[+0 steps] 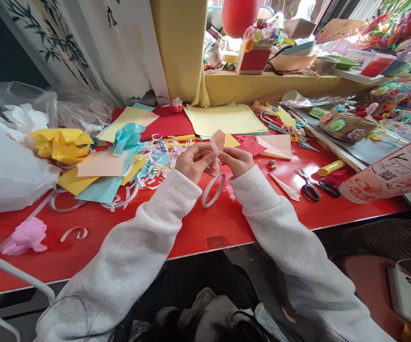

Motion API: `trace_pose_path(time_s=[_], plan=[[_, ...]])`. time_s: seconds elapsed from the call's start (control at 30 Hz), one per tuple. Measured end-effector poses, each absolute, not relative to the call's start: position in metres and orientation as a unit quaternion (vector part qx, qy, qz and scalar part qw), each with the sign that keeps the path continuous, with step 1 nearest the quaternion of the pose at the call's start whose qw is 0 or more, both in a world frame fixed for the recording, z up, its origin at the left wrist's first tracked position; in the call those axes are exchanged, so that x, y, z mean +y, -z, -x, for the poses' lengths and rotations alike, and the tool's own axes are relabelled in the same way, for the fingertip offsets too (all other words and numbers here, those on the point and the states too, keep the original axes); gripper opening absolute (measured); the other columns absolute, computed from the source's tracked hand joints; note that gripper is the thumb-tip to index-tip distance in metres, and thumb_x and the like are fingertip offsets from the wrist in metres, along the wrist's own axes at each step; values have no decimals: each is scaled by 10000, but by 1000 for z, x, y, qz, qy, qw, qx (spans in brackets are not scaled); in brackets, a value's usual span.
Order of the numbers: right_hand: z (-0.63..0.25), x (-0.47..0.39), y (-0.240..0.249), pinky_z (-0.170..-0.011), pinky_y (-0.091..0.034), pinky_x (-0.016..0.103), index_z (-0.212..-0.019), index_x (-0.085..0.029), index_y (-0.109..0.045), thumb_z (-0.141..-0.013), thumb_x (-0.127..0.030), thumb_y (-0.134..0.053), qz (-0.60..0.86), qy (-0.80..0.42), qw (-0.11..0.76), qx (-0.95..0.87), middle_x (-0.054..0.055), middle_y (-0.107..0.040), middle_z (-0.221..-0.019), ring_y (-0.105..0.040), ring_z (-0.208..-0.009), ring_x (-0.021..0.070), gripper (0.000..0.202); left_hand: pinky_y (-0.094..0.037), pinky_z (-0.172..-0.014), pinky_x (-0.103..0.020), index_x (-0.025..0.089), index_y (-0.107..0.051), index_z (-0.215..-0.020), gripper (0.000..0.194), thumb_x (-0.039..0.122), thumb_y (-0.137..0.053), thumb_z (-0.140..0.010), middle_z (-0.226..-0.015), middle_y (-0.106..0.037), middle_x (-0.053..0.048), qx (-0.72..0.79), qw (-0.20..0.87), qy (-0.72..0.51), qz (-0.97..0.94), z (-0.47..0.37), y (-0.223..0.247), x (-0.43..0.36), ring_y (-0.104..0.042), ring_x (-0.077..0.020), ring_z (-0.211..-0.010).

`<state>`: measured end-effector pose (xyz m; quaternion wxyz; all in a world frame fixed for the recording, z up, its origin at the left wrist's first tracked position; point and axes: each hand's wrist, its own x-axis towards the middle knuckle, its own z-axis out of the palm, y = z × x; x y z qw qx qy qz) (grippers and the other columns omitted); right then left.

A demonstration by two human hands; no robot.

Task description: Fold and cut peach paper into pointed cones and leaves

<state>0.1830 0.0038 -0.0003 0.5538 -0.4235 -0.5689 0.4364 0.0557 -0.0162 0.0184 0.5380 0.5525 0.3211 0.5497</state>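
- Paper work at mid-air: both hands raised above the red table (191, 237), fingertips nearly meeting.
- Left hand (196, 162): thumb and fingers pinched on a white strip (214, 154), which runs up and down past the fingertips.
- Right hand (238, 162): curled, fingertips pinching the lower part of a small folded peach paper (220, 137). Your fingers cover the exact contact between strip and paper; cannot tell whether they are joined.
- Peach paper sits just above and between your hands, point upward. White ring (208, 205) hangs below the left fingertips; roll or plain curl, cannot tell.
- Judgement: let the right hand be the steady one, gripping lightly so the folds stay crisp.
- Guide the strip with the left thumb, flat against the paper's edge; a skewed start would likely carry along the whole length.
- Let the ring hang without twisting; a tug there could pull the strip off line.
- Scissors (310, 181) lie beyond the right wrist, on its outer side, near a folded peach sliver (284, 187). Mind your sleeve there.
- Tangled paper shreds (151, 172) lie just outside the left hand; hold your strip apart from them.
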Motion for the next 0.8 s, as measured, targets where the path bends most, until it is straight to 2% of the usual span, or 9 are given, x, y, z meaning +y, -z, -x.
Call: trace_pose_path(time_s=[0.13,0.2,0.3,0.37,0.53,0.8], plan=[[-183,2,-1,-526,-381,229,-665,-143,-618,-583,-401,-609,427,-422,550,-580,-22,-512,-539,-447,-530,79,271,-478,-454,-214,172,-561,-819,217,298,-604,-648,-562,-519,27,333,517,-560,-556,-59,-17,-20,-502,-74,-487],[-182,1,-1,-559,-389,238,-679,-149,-621,-587,-389,-608,426,-419,545,-588,-18,-531,-569,-463,-558,88,257,-482,-485,-220,204,-547,-946,305,290,-595,-658,-560,-526,36,340,504,-560,-562,-60,-16,-20,-508,-76,-491],[-182,2,0,-596,-393,249,-679,-161,-624,-598,-373,-598,423,-413,542,-598,-16,-548,-599,-481,-593,102,229,-483,-520,-215,263,-407,-1162,541,275,-599,-657,-563,-549,52,348,492,-559,-570,-59,-15,-19,-518,-77,-492],[-182,2,1,-595,-393,250,-665,-164,-624,-597,-371,-597,420,-407,546,-600,-18,-543,-590,-481,-590,103,220,-483,-526,-205,269,-328,-1221,628,277,-602,-656,-567,-559,54,350,490,-561,-567,-59,-14,-18,-525,-76,-496],[-181,4,4,-584,-394,247,-646,-161,-614,-593,-388,-596,407,-405,546,-610,-14,-542,-592,-481,-591,104,234,-493,-549,-201,236,-277,-1250,682,303,-602,-654,-600,-581,49,356,494,-559,-563,-57,-10,-13,-551,-77,-527],[-179,3,6,-570,-380,245,-647,-151,-619,-606,-354,-602,386,-398,552,-623,-12,-523,-573,-465,-574,96,207,-512,-540,-249,156,-362,-1204,667,322,-630,-617,-633,-587,20,376,500,-555,-549,-55,-10,-10,-562,-101,-529]])
